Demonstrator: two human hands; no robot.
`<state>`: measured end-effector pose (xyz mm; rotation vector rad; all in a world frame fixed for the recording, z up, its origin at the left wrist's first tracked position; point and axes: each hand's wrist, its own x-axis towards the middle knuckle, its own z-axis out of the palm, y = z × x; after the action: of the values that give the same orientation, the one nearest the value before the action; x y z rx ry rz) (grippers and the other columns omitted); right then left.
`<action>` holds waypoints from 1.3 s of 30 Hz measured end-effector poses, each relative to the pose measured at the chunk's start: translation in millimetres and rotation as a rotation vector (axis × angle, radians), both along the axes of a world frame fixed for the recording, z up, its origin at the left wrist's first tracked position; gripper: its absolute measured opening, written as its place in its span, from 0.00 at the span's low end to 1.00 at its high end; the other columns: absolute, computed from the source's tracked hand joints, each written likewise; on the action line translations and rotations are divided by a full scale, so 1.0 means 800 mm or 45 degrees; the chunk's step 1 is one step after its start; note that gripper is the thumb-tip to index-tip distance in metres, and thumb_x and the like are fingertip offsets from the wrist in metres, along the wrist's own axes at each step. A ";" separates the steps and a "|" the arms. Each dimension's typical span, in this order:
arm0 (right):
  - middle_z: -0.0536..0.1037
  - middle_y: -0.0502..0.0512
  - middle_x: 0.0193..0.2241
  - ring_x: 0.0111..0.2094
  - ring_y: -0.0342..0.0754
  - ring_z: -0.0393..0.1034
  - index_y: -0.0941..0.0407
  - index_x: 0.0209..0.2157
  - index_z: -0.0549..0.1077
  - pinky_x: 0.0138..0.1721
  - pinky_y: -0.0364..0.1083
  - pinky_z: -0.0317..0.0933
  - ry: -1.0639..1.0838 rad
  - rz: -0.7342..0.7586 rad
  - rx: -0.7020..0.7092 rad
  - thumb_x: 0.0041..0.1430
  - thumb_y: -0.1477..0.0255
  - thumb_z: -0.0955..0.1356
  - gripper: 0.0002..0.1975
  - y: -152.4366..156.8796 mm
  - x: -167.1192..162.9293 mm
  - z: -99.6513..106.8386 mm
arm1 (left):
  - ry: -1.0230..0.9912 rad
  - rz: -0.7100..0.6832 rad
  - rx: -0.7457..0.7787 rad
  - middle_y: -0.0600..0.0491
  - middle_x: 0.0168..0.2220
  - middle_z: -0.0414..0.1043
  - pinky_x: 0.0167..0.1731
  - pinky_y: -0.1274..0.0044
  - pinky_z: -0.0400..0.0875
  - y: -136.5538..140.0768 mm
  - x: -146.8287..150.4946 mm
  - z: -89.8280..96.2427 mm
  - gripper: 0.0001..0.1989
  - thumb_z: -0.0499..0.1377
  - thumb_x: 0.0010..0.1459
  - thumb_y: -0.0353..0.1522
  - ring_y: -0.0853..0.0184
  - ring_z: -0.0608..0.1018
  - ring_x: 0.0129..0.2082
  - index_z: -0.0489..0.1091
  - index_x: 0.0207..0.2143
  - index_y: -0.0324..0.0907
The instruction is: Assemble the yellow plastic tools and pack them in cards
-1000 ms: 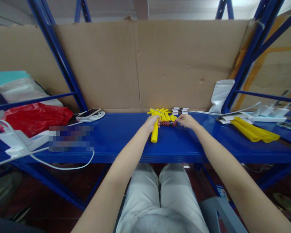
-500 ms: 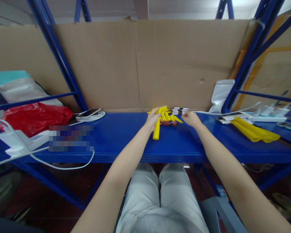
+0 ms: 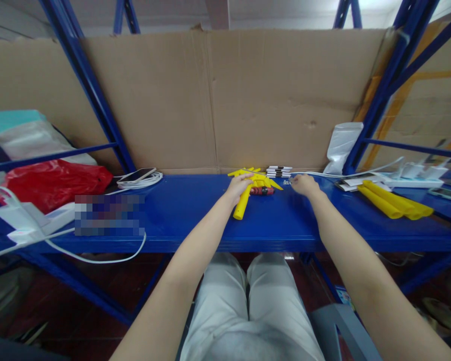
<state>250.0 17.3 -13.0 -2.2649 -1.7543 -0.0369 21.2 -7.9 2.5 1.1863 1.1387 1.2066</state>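
Note:
My left hand (image 3: 239, 188) is closed around a yellow tube (image 3: 242, 204), whose near end points toward me above the blue table. Beyond it lies a heap of yellow pieces (image 3: 263, 181), partly hidden by my left fingers. A red and black cylindrical handle (image 3: 262, 191) rests just in front of the heap. My right hand (image 3: 304, 184) is low over the table, its fingers curled together beside a small cluster of silvery bits (image 3: 287, 182), too small to name. Whatever is between the right fingertips cannot be seen.
White strips with black bands (image 3: 279, 172) are stacked by the cardboard wall (image 3: 248, 100). Larger yellow tubes (image 3: 393, 200) lie to the right, near a power strip (image 3: 413, 183). At the left are a red bag (image 3: 60, 181) and white cables (image 3: 146, 181).
My right hand has moved a little to the right, uncovering the silvery bits. The yellow tube in my left hand has tilted, its near end shifting slightly left and toward me.

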 end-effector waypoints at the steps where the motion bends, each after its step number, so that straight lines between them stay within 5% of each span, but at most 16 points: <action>1: 0.68 0.69 0.62 0.64 0.65 0.61 0.55 0.60 0.71 0.60 0.61 0.60 -0.028 0.014 -0.059 0.63 0.70 0.63 0.24 0.001 0.004 -0.002 | 0.009 -0.004 0.000 0.46 0.46 0.80 0.24 0.86 0.70 0.000 0.000 0.000 0.21 0.57 0.59 0.17 0.75 0.78 0.26 0.76 0.51 0.39; 8: 0.57 0.64 0.70 0.70 0.68 0.49 0.51 0.67 0.63 0.64 0.72 0.47 -0.077 0.076 -0.301 0.64 0.71 0.61 0.29 0.008 0.018 -0.010 | 0.053 -0.026 0.006 0.44 0.48 0.80 0.26 0.83 0.73 0.006 -0.001 -0.003 0.21 0.58 0.58 0.19 0.71 0.81 0.29 0.77 0.51 0.40; 23: 0.54 0.60 0.71 0.71 0.65 0.44 0.48 0.67 0.64 0.64 0.75 0.43 -0.166 0.157 -0.113 0.66 0.72 0.57 0.29 0.022 0.003 -0.031 | 0.068 -0.070 0.053 0.42 0.46 0.80 0.24 0.83 0.72 0.030 -0.001 -0.020 0.22 0.58 0.58 0.20 0.72 0.79 0.26 0.75 0.54 0.38; 31: 0.55 0.60 0.71 0.71 0.62 0.44 0.49 0.65 0.66 0.66 0.72 0.42 -0.187 0.164 -0.131 0.67 0.73 0.55 0.28 0.023 -0.002 -0.031 | 0.076 -0.080 0.032 0.42 0.46 0.80 0.22 0.84 0.70 0.039 -0.002 -0.024 0.22 0.59 0.58 0.20 0.70 0.81 0.27 0.75 0.55 0.39; 39: 0.70 0.66 0.58 0.64 0.61 0.57 0.56 0.47 0.78 0.65 0.66 0.49 -0.242 0.249 0.063 0.64 0.73 0.59 0.19 0.024 -0.006 -0.030 | 0.121 -0.111 0.024 0.42 0.47 0.80 0.22 0.83 0.70 0.037 -0.003 -0.023 0.22 0.60 0.58 0.22 0.69 0.81 0.27 0.74 0.56 0.40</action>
<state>245.3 36.6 -37.1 -2.1046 -2.0397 -0.2611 19.0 22.0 -15.8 1.3065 1.1357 1.1068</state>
